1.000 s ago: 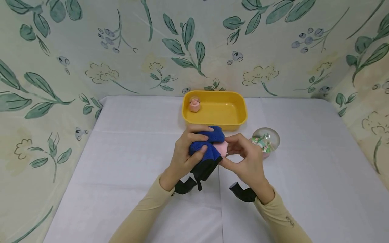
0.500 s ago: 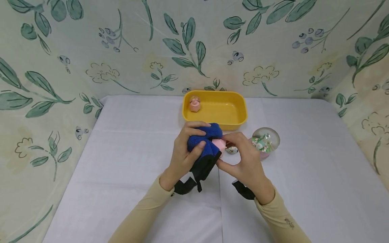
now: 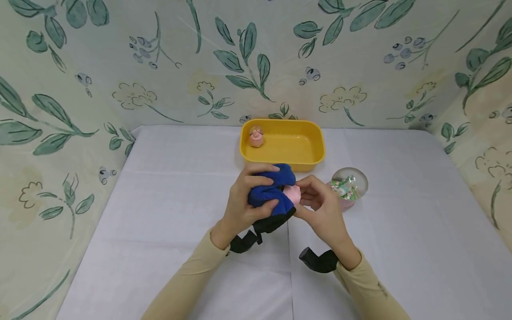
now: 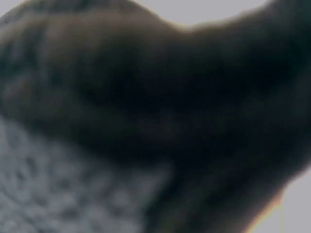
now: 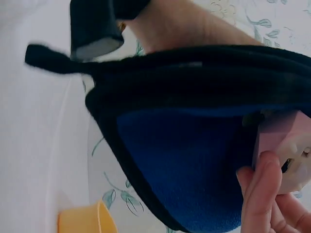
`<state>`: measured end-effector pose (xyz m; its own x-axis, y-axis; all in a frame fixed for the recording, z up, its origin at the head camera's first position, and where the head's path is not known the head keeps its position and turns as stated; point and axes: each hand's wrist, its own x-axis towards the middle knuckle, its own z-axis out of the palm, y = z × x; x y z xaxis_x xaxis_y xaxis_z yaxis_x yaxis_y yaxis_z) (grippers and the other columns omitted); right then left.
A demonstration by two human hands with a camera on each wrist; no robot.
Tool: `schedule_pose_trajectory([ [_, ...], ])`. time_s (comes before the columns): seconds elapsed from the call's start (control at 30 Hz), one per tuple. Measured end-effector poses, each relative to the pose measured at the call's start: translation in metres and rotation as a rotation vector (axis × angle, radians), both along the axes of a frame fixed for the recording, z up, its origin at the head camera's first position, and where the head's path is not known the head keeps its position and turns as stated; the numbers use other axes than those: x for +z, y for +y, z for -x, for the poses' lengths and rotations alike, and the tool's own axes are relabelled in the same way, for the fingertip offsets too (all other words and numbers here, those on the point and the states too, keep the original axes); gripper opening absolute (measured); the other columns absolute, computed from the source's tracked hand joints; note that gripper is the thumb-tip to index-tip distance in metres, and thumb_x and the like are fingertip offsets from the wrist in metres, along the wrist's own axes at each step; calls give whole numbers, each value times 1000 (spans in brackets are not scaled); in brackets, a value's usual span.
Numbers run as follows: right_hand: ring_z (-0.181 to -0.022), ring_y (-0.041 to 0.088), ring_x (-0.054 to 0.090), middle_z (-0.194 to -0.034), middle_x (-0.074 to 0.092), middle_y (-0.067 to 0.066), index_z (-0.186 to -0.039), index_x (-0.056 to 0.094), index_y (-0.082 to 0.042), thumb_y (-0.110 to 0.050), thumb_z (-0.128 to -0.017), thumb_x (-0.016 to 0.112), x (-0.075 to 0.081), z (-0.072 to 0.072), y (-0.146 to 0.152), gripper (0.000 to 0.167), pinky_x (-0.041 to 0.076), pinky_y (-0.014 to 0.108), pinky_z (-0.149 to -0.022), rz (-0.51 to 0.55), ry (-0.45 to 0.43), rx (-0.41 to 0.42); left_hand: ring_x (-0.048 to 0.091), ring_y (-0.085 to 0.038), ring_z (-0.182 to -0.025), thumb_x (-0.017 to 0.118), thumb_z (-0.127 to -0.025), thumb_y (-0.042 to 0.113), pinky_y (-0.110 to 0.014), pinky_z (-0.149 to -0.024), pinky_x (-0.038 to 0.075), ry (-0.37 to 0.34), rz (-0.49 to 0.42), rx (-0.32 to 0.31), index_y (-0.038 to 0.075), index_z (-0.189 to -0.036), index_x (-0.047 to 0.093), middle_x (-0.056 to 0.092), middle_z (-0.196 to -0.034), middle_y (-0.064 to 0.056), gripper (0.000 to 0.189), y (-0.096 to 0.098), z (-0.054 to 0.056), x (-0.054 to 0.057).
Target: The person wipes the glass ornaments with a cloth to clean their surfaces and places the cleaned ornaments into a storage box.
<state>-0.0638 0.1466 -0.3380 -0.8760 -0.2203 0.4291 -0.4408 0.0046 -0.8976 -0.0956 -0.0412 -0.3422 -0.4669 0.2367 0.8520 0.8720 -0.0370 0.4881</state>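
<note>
Blue fuzzy cloth (image 3: 266,195), pink faceted plastic piece (image 3: 292,194)
Left hand (image 3: 243,201) curls round cloth; right hand (image 3: 327,209) pinches piece between fingertips.

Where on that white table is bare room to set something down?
Bare tabletop lies left of the yellow tray and left hand, and right of the snow globe. The middle is crowded: blue cloth, pink object and right hand cluster between left hand and globe.

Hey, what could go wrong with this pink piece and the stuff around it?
The pink piece might slip, since the right hand holds it with just the fingers. That hand could bump the clear globe close beside it. Folds of blue cloth around the piece might snag.
</note>
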Motion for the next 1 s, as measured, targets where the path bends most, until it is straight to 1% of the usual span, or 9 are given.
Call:
schedule_pose_trajectory([
  [0.17, -81, 15, 63, -92, 68, 7, -101, 61, -3, 5, -85, 55, -3, -1, -2, 19, 54, 24, -72, 171, -194, 107, 50, -36, -107, 61, -93, 35, -48, -93, 45, 7, -27, 15, 9, -108, 43, 50, -116, -21, 34, 0, 0, -1],
  [0.23, -80, 13, 62, -91, 68, 4, -101, 62, -7, 3, -85, 53, -4, -1, -3, 20, 52, 24, -72, 221, -241, 140, 49, -36, -108, 62, -92, 36, -48, -93, 45, 9, -36, 32, 10, -108, 43, 50, -116, -21, 36, 0, 1, -2],
  [0.37, -80, 12, 60, -91, 68, 3, -101, 61, -8, -1, -85, 53, -8, -2, -5, 19, 51, 23, -72, 291, -312, 182, 49, -36, -110, 63, -92, 38, -48, -94, 45, 8, -50, 52, 10, -109, 43, 50, -117, -21, 38, -1, 2, -4],
  [0.47, -82, 12, 59, -95, 67, 3, -103, 61, -8, -3, -85, 54, -11, -3, -6, 20, 50, 23, -74, 315, -329, 190, 50, -36, -110, 63, -91, 39, -48, -94, 44, -3, -66, 56, 10, -108, 43, 50, -117, -21, 39, -2, 1, -3],
  [0.6, -87, 13, 57, -101, 61, 4, -104, 61, -9, -4, -86, 55, -13, -4, -7, 20, 50, 23, -76, 338, -332, 192, 50, -36, -110, 63, -91, 41, -48, -95, 44, -28, -84, 53, 10, -108, 45, 50, -117, -21, 40, -2, 1, -3],
  [0.67, -88, 13, 55, -102, 57, 5, -105, 61, -9, -6, -86, 57, -14, -4, -7, 20, 50, 23, -76, 346, -337, 190, 50, -36, -111, 62, -91, 42, -48, -95, 43, -40, -91, 52, 10, -108, 45, 50, -117, -22, 40, -2, 2, -3],
  [0.8, -88, 15, 56, -102, 57, 6, -108, 59, -8, -11, -89, 59, -14, -4, -5, 19, 51, 24, -77, 348, -355, 190, 50, -35, -111, 62, -91, 43, -47, -95, 43, -62, -123, 57, 9, -108, 45, 50, -118, -21, 41, -3, 4, -3],
  [0.9, -86, 17, 57, -102, 58, 8, -111, 55, -6, -12, -89, 59, -12, -4, -4, 23, 53, 27, -76, 348, -357, 206, 50, -35, -111, 62, -91, 42, -47, -95, 43, -65, -143, 69, 8, -108, 45, 50, -118, -22, 42, -5, 5, -1],
  [1.0, -87, 20, 58, -106, 57, 11, -116, 51, -5, -14, -89, 60, -10, -3, -1, 30, 54, 31, -76, 353, -340, 227, 50, -36, -111, 63, -91, 42, -46, -94, 44, -65, -133, 85, 6, -109, 45, 50, -118, -24, 44, -9, 7, 1],
])
